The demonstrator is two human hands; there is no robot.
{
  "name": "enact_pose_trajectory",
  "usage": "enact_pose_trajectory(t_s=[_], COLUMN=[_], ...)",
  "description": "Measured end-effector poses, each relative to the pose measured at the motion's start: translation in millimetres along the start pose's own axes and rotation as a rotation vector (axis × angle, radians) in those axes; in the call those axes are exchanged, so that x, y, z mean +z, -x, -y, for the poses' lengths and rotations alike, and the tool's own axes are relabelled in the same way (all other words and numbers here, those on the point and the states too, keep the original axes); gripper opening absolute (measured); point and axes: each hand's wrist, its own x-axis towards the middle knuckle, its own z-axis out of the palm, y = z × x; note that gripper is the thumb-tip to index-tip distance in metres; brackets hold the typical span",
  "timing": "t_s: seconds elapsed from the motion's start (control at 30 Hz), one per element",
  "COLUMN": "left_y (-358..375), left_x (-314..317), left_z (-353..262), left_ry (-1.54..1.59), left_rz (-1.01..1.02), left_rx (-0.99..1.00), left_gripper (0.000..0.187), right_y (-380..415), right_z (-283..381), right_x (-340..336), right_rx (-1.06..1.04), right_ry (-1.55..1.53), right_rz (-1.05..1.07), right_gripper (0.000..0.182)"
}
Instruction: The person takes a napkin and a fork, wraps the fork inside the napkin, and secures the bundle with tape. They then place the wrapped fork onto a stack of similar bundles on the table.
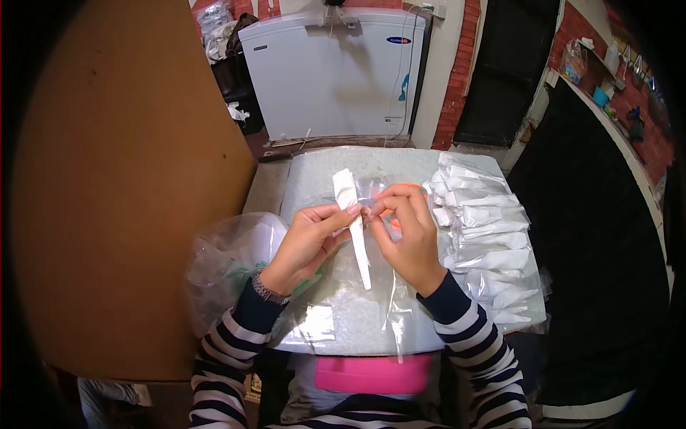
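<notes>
A long, narrow folded white paper napkin (345, 187) is held upright, slightly tilted, over the middle of the table. My left hand (309, 234) is closed on it, with the thumb pressed across its front. Just to the right, my right hand (409, 232) is closed in a pinch beside the left thumb tip; what its fingertips hold is too small to make out. Behind the right hand shows part of an orange object (395, 223). Clear plastic sleeves (400, 314) lie on the table under and near my hands.
Several white napkins in clear sleeves (493, 236) lie in a column on the table's right side. A large clear plastic bag (214, 268) with something green in it stands at left. Beyond the light table (314, 166) is a white chest freezer (332, 79); a wooden panel (128, 193) is at left.
</notes>
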Motion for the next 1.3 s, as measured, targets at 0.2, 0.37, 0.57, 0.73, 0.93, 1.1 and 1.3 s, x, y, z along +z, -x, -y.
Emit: enact_pose_trajectory(t_s=[0.2,0.37,0.57,0.73,0.93,1.1,1.3], left_y=[-3,-1,-2,-3,-7,-4,-5], left_x=[-7,-4,-12,-12,-23,-10,-19], left_z=[2,-1,4,2,10,0,5], left_ry=[0.169,0.2,0.323,0.349,0.413,0.489,0.413], left_rz=[0.066,0.093,0.18,0.183,0.238,0.161,0.313], left_rx=[-0.072,-0.1,-0.12,-0.151,-0.122,-0.175,-0.037], left_gripper=[0.026,0.025,0.021,0.02,0.026,0.022,0.03], right_y=[-5,-9,-10,-11,-8,-6,-5], right_z=[-2,1,-2,0,-2,-2,0], right_x=[-7,-11,-10,-13,-9,-10,-10], right_rx=[-0.346,-0.402,-0.477,-0.442,-0.448,-0.452,-0.43], right_ry=[0.172,0.178,0.152,0.169,0.141,0.151,0.154], right_rz=[0.103,0.145,0.124,0.121,0.055,0.037,0.011], right_gripper=[0.042,0.04,0.035,0.036,0.032,0.028,0.026])
